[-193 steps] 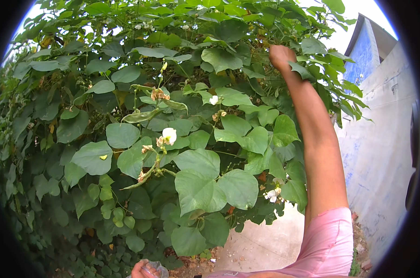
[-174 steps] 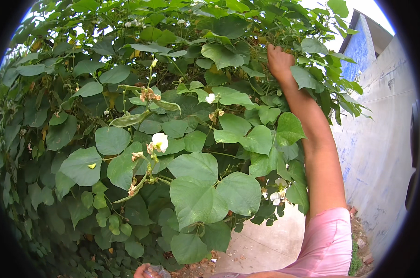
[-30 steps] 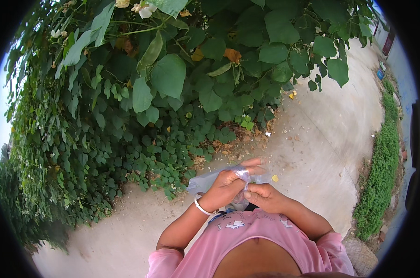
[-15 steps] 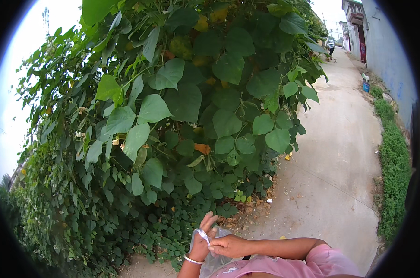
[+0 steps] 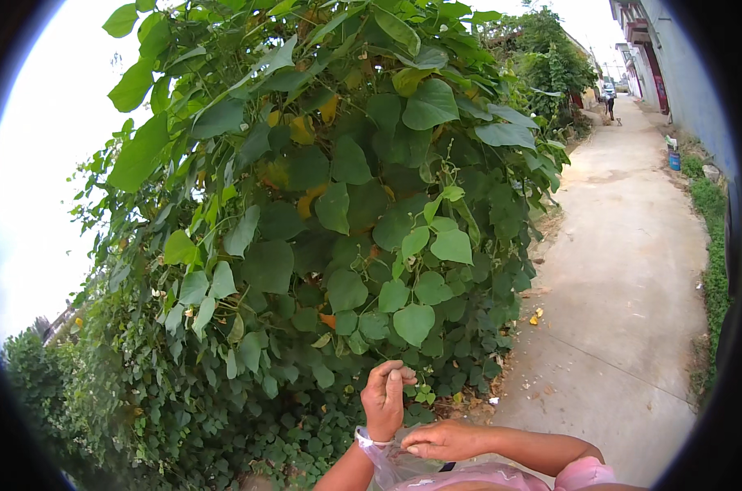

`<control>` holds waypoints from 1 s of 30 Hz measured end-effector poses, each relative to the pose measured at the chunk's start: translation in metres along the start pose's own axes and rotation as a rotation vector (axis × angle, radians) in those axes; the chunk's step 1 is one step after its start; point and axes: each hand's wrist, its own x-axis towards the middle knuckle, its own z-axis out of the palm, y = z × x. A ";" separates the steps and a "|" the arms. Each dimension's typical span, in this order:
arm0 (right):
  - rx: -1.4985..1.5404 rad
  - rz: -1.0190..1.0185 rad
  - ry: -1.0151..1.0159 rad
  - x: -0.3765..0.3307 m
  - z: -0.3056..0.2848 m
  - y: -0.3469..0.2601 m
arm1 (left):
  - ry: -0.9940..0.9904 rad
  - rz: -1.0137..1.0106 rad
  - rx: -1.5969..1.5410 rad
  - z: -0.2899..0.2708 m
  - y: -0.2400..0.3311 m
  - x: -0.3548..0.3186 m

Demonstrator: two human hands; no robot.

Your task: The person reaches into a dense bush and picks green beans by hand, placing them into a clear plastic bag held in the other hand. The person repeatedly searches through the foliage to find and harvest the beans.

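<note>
My left hand [image 5: 384, 401] is raised in front of the lower leaves, its fingers curled in and the thumb up against them. Whatever it may hold is hidden. A clear plastic bag [image 5: 393, 465] hangs from the left wrist, its white twisted handle [image 5: 371, 439] looped round it. Just right of that wrist, my right hand [image 5: 446, 440] lies with fingers stretched toward the bag, its back upward. Its fingertips are close to the bag; contact is unclear. Above both hands rises a dense climbing bean-like vine with broad green leaves [image 5: 413, 323].
A concrete lane [image 5: 612, 278] runs away on the right, beside a grey wall [image 5: 694, 82] and a strip of low green plants [image 5: 712, 237]. A blue bucket [image 5: 674, 159] stands near the wall. Farther off, a person [image 5: 610, 106] is in the lane. Dry leaves [image 5: 461, 407] litter the vine's foot.
My left hand has risen and its spread fingers have curled. The bag handle now sits round the wrist, and my right hand has let go of it. The view has shifted.
</note>
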 end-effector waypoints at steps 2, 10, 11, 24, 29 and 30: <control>-0.070 0.047 0.167 -0.021 -0.055 -0.005 | -0.037 0.048 0.018 0.013 0.017 0.012; -0.220 -0.379 0.958 -0.027 -0.255 -0.081 | -0.372 0.754 0.434 0.067 0.094 0.095; -0.239 -0.466 1.010 -0.016 -0.271 -0.094 | -0.378 0.772 0.466 0.070 0.097 0.105; -0.554 -0.520 1.052 0.114 -0.434 -0.182 | -0.418 0.996 0.718 0.070 0.136 0.177; -0.037 -0.534 0.847 0.149 -0.425 -0.204 | -0.356 1.142 0.765 0.064 0.138 0.205; -0.001 -0.527 0.837 0.153 -0.423 -0.208 | -0.352 1.155 0.794 0.065 0.140 0.207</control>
